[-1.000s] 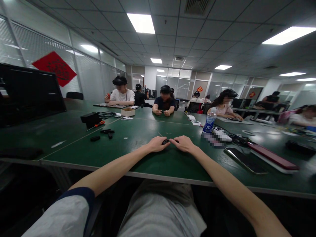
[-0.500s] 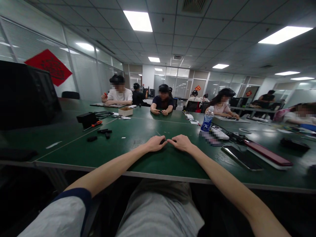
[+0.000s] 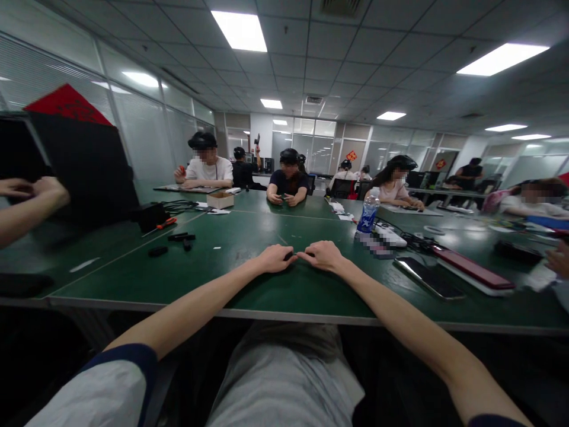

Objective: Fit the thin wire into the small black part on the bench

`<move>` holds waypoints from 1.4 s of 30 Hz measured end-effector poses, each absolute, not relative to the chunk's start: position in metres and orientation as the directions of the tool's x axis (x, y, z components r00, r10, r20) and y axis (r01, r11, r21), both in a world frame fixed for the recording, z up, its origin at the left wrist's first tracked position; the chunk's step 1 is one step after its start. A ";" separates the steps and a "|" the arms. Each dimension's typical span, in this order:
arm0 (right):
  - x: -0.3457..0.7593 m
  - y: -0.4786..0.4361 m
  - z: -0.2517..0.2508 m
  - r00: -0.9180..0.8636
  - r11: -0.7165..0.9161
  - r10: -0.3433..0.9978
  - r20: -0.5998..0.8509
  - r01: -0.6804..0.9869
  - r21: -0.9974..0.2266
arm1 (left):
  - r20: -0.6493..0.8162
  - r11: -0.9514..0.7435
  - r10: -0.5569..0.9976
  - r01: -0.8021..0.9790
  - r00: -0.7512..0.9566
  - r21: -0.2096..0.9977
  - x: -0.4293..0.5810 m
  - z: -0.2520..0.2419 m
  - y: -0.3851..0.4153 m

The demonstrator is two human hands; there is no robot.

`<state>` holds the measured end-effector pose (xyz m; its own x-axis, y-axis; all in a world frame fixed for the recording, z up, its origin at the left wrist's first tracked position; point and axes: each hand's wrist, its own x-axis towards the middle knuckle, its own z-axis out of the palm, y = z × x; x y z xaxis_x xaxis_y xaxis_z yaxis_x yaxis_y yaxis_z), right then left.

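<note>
- My left grip [image 3: 274, 259] is closed around a small black piece [image 3: 289, 255], most of it covered by my fingers and thumb.
- That piece sits between my two grips, low over the green bench [image 3: 249, 228], straight in front of me.
- My right grip [image 3: 326, 255] has its fingers bent, with the thumb reaching to the piece's end; I cannot tell whether it touches or pinches anything.
- Both my forearms come in over the near edge of the bench.
- Left of me lie loose black parts [image 3: 181, 236] and a black lump [image 3: 157, 251], with a scrap of white paper [image 3: 217, 248] nearer my left grip.
- Behind those are an orange-handled tool [image 3: 167, 223], a black box [image 3: 149, 217] and a small open carton [image 3: 220, 201].
- To my right, a blue-labelled bottle [image 3: 368, 212] stands upright; a phone [image 3: 427, 277] lies flat beside a dark red case [image 3: 473, 267].
- Across from me sits a person in a dark shirt [image 3: 288, 182], forearms on the bench.
</note>
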<state>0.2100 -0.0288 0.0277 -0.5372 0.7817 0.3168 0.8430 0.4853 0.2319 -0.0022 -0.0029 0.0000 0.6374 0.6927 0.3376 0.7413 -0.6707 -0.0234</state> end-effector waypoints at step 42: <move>0.223 -0.018 0.033 -0.446 0.445 0.807 0.386 0.890 0.097 | 0.293 -0.621 0.759 0.782 0.582 0.055 0.001 0.004 0.001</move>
